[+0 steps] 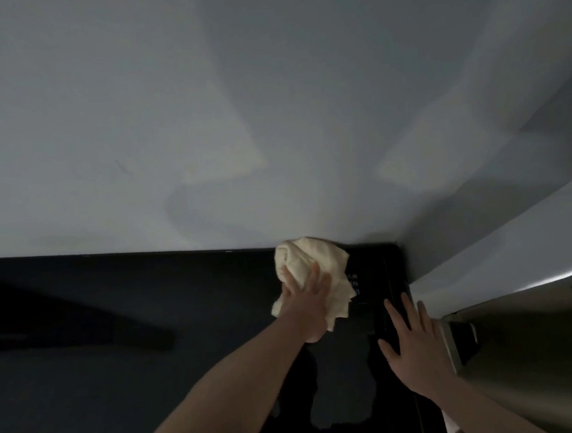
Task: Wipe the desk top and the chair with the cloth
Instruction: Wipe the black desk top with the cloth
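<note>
A crumpled cream cloth (pixel 311 275) is pressed onto the dark desk top (pixel 117 327) at its far edge, close to the far right corner, right where the desk top meets the pale wall (pixel 204 104). The cloth is held down by the left hand (pixel 308 302), with the fingers curled into the folds on top of it. The bare left arm is stretched forward from the bottom of the view.

The right hand (pixel 411 346) is laid flat near the right edge of the desk top, with the fingers straight and spread wide. Nothing is held by it. It rests on a black flat thing (pixel 377 311), and what that thing is cannot be told in the dim light. A few small white marks can be seen on it, just beside the cloth.

A shiny grey surface (pixel 537 351) is seen just past the right edge, close to the right hand.
</note>
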A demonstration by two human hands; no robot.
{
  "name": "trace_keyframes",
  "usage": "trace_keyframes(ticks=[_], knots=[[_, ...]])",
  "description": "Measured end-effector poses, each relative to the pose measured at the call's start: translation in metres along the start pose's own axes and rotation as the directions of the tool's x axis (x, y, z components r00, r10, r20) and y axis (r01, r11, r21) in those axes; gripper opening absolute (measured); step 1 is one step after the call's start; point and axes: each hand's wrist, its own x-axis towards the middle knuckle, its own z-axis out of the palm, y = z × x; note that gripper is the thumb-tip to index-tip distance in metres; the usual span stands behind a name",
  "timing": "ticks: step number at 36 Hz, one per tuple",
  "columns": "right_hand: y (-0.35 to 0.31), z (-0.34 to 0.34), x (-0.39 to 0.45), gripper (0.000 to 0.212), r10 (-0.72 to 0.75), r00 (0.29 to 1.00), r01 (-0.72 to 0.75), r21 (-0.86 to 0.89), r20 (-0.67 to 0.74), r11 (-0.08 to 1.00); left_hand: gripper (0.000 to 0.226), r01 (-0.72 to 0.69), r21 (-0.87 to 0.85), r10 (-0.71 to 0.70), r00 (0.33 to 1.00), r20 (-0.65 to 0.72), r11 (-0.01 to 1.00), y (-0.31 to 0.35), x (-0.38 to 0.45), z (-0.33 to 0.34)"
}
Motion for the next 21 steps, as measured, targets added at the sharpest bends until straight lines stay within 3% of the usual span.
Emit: trace_keyframes(ticks=[6,9,11,13,18,21], knots=[[-0.027,-0.013,0.009,0.076,0.012,1.0,-0.012,-0.033,-0.002,0.999,0.089,-0.146,0.03,0.145,0.989,0.034,0.989,-0.014,-0.005,-0.009],[-0.059,-0.014,0.024,0.076,-0.014,1.0,0.014,0.046,0.003,0.999,0.094,-0.178,-0.238,0.162,0.983,-0.089,0.955,-0.046,-0.024,-0.005],[-0.086,-0.015,0.037,0.079,-0.039,0.999,0.039,0.071,-0.013,0.997,0.093,-0.164,-0.258,0.12,0.976,-0.179,0.952,-0.071,-0.042,0.002],[-0.116,-0.016,0.052,0.083,-0.055,0.998,0.054,0.089,0.013,0.995,0.097,-0.068,-0.23,0.027,0.984,-0.176,0.971,-0.099,-0.062,0.008],[-0.178,-0.008,0.083,0.082,-0.093,0.995,0.089,0.086,0.045,0.992,0.119,0.226,-0.178,-0.23,0.973,-0.002,0.958,-0.167,-0.1,0.024],[-0.182,0.0,0.093,0.087,-0.065,0.99,0.055,0.084,0.124,0.995,0.13,0.3,-0.191,-0.29,0.954,0.08,0.935,-0.187,-0.106,0.034]])
